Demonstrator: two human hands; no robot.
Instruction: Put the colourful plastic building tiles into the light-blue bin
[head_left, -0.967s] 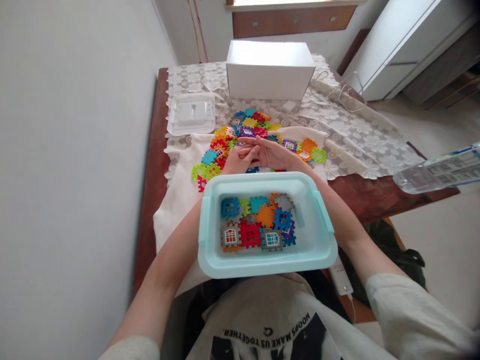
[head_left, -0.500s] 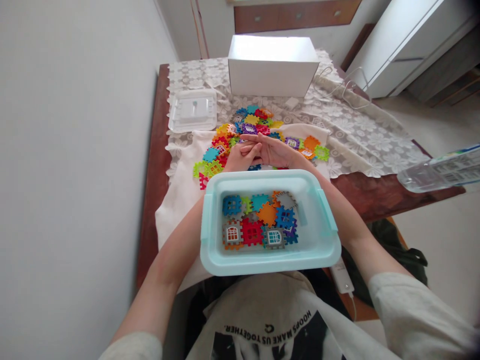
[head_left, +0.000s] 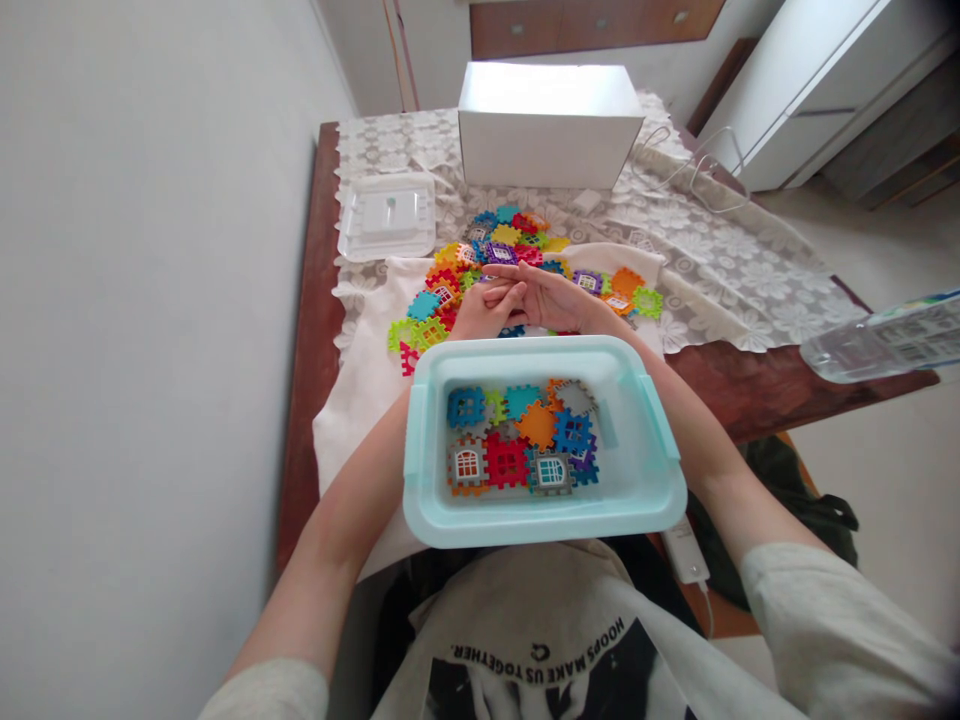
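Note:
My left hand and my right hand rest together beyond the tub, their fingers overlapping. The right fingers stretch toward the left hand, and the left fingers lie loosely against them. I see no object in either hand. Around and behind them lies a spread pile of colourful interlocking plastic tiles, some with window inserts. Between my forearms sits a pale teal plastic tub with several more tiles inside, among them a red tile and an orange tile.
A white box stands at the back of the lace-covered table. A clear plastic lid lies at the back left. To the right is a plastic bottle. A white cloth lies under the tiles, and a wall runs along the left.
The camera view has shifted very slightly. My hands, the tub and the tiles keep their places.

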